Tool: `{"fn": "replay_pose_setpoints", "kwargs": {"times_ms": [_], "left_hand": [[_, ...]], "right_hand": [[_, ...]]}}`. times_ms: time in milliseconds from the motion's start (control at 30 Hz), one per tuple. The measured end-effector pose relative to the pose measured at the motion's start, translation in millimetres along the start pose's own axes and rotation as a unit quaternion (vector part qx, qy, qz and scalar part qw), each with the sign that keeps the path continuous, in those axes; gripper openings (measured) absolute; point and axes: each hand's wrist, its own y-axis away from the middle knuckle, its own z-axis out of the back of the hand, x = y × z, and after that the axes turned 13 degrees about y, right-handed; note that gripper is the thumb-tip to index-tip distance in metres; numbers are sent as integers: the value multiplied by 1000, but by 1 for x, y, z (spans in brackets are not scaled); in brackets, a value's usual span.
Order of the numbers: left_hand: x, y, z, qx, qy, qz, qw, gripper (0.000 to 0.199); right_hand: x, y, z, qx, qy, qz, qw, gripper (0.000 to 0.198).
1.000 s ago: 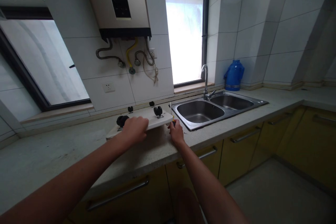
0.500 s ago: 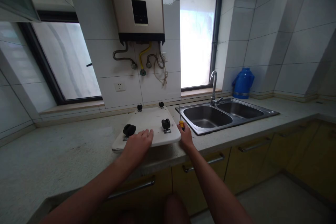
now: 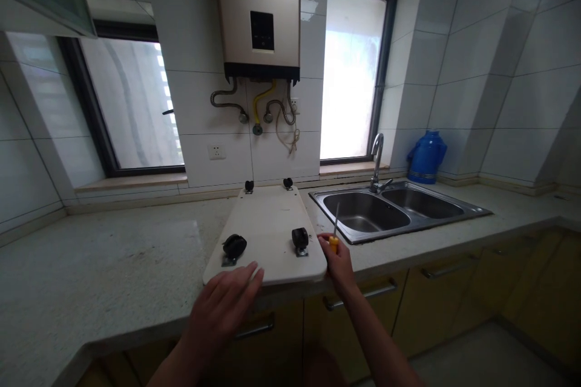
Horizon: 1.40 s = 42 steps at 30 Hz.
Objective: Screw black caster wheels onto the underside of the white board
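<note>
A white board (image 3: pixel 267 217) with rounded corners lies on the counter, its black swivel casters facing up. The near-left caster (image 3: pixel 235 246) and near-right caster (image 3: pixel 300 238) stand close to the front edge, with two smaller-looking ones at the far end. My left hand (image 3: pixel 227 299) is at the front edge of the board, fingers stretched out and holding nothing. At the board's right front corner, my right hand (image 3: pixel 339 263) is closed around a screwdriver (image 3: pixel 334 244) with a yellow handle. Its metal shaft points upward. Part of the handle is hidden in the fingers.
Right of the board is a double-bowl steel sink (image 3: pixel 367 233) with a faucet (image 3: pixel 376 157). A blue jug-like container (image 3: pixel 426 157) stands in the back corner. A water heater (image 3: pixel 261 12) hangs on the wall, its hoses beneath. Cabinet handles (image 3: pixel 361 294) project below the counter edge.
The view has tilted and shifted. The board's front edge has come down and nearer. My left hand has slid back from the board's top toward its front edge; my right hand keeps the screwdriver.
</note>
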Motion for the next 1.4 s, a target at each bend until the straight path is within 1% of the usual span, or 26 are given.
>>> {"fn": "replay_pose_setpoints", "kwargs": {"times_ms": [33, 67, 100, 133, 167, 200, 267, 300, 333, 367, 433, 467, 500, 567, 600, 633, 667, 767, 833, 900, 1067, 1167, 1267, 1400], "left_hand": [[5, 14, 0, -50, 5, 32, 998, 68], [12, 27, -1, -98, 7, 86, 991, 76], [18, 37, -3, -137, 21, 152, 979, 85], [23, 45, -5, -160, 59, 216, 961, 95], [29, 50, -7, -152, 110, 283, 941, 100], [32, 52, -9, -123, 161, 345, 916, 99], [37, 50, -14, -45, 241, 450, 859, 91], [38, 47, -16, -18, 261, 490, 831, 85], [39, 43, -19, -7, 272, 522, 808, 77], [39, 38, -23, -12, 276, 545, 792, 68], [39, 30, -29, -42, 272, 569, 775, 55], [40, 26, -31, -56, 268, 572, 773, 54], [41, 23, -33, -69, 261, 572, 774, 59], [43, 15, -31, -88, 249, 562, 783, 77], [44, 10, -28, -90, 246, 553, 791, 84], [45, 5, -24, -89, 242, 543, 799, 87], [46, -1, -19, -86, 238, 532, 808, 85], [45, -16, 1, -57, 211, 507, 834, 66], [40, -23, 14, -48, 186, 497, 846, 56], [31, -27, 24, -46, 166, 493, 853, 51], [-1, -27, 45, -31, 144, 504, 851, 52], [-13, -34, 65, -20, 129, 513, 848, 52], [-12, -51, 92, -11, 126, 514, 848, 54], [1, -80, 130, 41, 132, 521, 842, 63]], "right_hand": [[0, 12, 3, -4, -4, 14, 1000, 42], [0, 23, 6, -11, -7, 30, 999, 47], [0, 33, 8, -18, -9, 48, 999, 52], [1, 41, 9, -23, -9, 66, 998, 58], [2, 48, 9, -23, -9, 81, 996, 65], [2, 53, 8, -20, -8, 92, 996, 73], [2, 58, 2, -10, -6, 99, 995, 83], [2, 58, -2, -9, -4, 96, 995, 83], [2, 58, -7, -15, -2, 92, 996, 79], [2, 57, -13, -27, 1, 88, 996, 72], [2, 55, -24, -63, 8, 81, 995, 57], [3, 54, -30, -82, 12, 80, 993, 54], [4, 53, -35, -100, 14, 81, 992, 52], [9, 50, -41, -131, 20, 85, 987, 52], [12, 49, -42, -145, 23, 88, 985, 53], [16, 47, -42, -158, 27, 89, 983, 54], [20, 45, -40, -168, 30, 92, 981, 57], [33, 42, -30, -189, 42, 102, 976, 64], [41, 44, -21, -196, 51, 116, 972, 66], [48, 50, -12, -205, 59, 137, 967, 66], [59, 72, 5, -228, 80, 192, 951, 61], [71, 83, 17, -243, 108, 225, 937, 56], [92, 87, 33, -259, 152, 258, 918, 48], [127, 87, 55, -262, 222, 304, 888, 40]]}}
